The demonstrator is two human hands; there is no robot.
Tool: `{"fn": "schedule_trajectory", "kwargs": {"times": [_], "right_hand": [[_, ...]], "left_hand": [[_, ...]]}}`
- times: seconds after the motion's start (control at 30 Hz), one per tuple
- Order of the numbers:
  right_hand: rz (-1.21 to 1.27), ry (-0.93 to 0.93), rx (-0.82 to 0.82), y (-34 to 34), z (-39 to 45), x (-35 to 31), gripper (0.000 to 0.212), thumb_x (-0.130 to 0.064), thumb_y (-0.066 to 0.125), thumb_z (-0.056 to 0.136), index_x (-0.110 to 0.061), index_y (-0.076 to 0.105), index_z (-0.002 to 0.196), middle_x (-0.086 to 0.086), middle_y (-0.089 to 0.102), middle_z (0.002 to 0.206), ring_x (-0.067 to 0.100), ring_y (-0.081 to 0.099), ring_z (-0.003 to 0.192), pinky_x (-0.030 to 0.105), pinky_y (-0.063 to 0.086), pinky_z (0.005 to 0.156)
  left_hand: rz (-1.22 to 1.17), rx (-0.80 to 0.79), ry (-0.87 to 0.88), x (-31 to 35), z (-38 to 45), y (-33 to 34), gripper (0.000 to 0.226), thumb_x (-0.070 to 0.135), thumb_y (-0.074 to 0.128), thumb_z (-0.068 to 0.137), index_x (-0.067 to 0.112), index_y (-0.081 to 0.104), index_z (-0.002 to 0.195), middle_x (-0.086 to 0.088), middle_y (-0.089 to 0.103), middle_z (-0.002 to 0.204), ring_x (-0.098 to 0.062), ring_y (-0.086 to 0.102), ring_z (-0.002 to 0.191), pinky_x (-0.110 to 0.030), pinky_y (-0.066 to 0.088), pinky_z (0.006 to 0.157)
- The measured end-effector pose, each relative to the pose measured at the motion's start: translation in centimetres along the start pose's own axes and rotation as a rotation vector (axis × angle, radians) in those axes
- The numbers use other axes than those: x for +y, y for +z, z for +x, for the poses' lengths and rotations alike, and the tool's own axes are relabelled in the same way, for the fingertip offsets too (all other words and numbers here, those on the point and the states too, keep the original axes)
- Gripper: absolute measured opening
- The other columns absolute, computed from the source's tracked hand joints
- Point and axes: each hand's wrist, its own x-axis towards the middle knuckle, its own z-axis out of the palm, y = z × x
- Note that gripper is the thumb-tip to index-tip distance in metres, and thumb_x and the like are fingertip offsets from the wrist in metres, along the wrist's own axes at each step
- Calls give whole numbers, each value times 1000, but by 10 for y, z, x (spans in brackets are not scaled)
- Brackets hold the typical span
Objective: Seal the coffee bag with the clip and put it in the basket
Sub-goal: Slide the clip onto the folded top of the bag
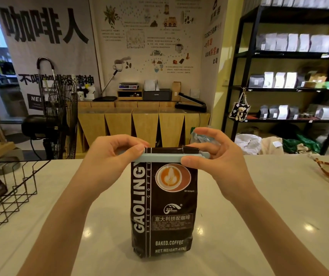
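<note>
Counter [259, 196] of pale, glossy material carries everything, and it runs from the near edge up to the far edge where the room begins. At its left edge stands the black wire basket [16, 188], open at the top, with one dark package already lying in it. Near the middle of the counter, closer to the near edge, the coffee bag [163, 206] stands upright, dark brown with a printed latte cup. Its top is folded down, and the pale blue clip [165, 157] lies across the fold, from one side of the bag to the other.

The left hand [111, 156] pinches the left end of the clip between thumb and fingers. The right hand [217, 154] presses the right end with the thumb in front, while the other fingers are spread open behind.

I judge that the sealing is almost done: the clip sits on the fold, but I cannot tell if it is fully snapped closed. The move to the basket is not yet begun; the bag and basket are well apart.
</note>
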Motion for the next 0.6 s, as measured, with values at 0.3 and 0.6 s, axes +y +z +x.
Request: {"fn": "schedule_trajectory", "kwargs": {"times": [0.3, 0.6], "right_hand": [[83, -55, 7, 3, -4, -2, 82, -19, 78, 47, -23, 45, 122, 3, 71, 92, 16, 70, 88, 31, 58, 75], [56, -95, 33, 5, -4, -3, 83, 3, 79, 57, -19, 40, 126, -1, 64, 84, 5, 69, 72, 16, 54, 61]], "left_hand": [[529, -195, 447, 47, 18, 50, 20, 38, 59, 78, 31, 68, 94, 2, 67, 88, -11, 59, 82, -39, 50, 75], [463, -203, 410, 39, 30, 51, 13, 33, 65, 74, 24, 72, 80, 21, 56, 63, 6, 54, 61, -7, 40, 56]]}}
